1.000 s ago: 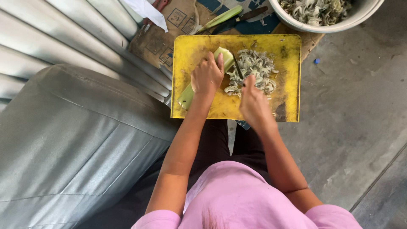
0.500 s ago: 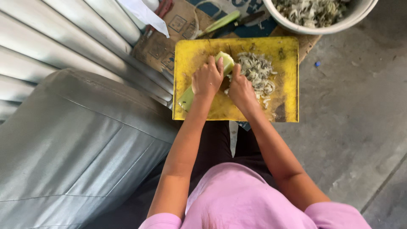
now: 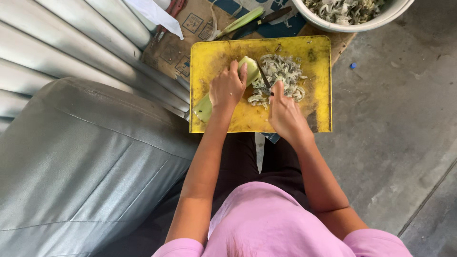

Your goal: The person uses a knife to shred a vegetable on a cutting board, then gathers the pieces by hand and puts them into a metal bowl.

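Note:
A yellow cutting board [image 3: 314,62] lies on the floor in front of me. My left hand [image 3: 227,88] presses down on a pale green stalk [image 3: 249,66] that lies slanted across the board. My right hand [image 3: 284,114] grips a knife [image 3: 264,78] whose dark blade stands at the stalk's cut end. A heap of thin pale slices [image 3: 281,76] lies to the right of the blade.
A white bowl [image 3: 376,21] of sliced pieces stands at the top right. Flattened cardboard [image 3: 190,28] with another green stalk [image 3: 240,21] and a second knife [image 3: 266,21] lies behind the board. A grey cushion [image 3: 81,162] fills the left; grey concrete floor [image 3: 395,123] lies on the right.
My right hand drew in to the left towards the stalk, then shifted back a little, with the knife blade now at the stalk's end. The left hand stays on the stalk.

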